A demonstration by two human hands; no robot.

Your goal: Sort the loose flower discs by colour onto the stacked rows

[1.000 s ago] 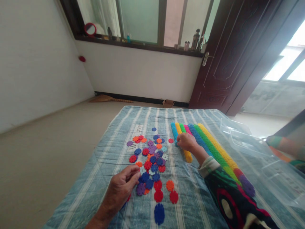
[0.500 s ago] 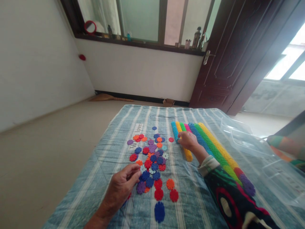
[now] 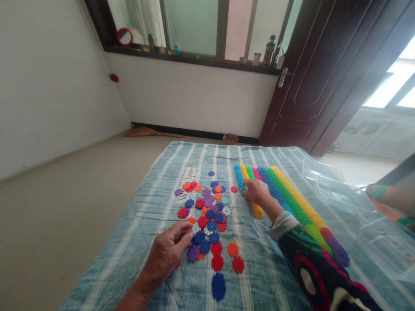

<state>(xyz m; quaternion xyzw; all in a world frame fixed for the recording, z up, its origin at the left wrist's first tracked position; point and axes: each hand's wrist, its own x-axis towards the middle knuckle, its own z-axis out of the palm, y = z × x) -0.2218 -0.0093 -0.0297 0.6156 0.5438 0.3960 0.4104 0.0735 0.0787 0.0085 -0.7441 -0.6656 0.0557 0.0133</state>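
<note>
A heap of notched plastic snowflake discs in blue, red, purple, orange and pale blue [image 3: 209, 211] is spread over the striped cloth. My left hand [image 3: 167, 248] rests at the heap's left side, thumb and fingers pinched together beside a pale disc [image 3: 196, 228]. Whether anything is between those fingertips is hidden. My right hand [image 3: 257, 192] has its fingers closed at the near end of a short light-blue stack of discs [image 3: 239, 176]. It reaches across a yellow stack [image 3: 257, 211], covering its middle.
Longer blue, green and yellow stacks [image 3: 292, 194] lie side by side to the right, the yellow one ending in red and purple. Clear plastic containers [image 3: 343, 194] stand at the right edge. Loose red discs [image 3: 237, 264] and a blue one [image 3: 218, 286] lie nearest me.
</note>
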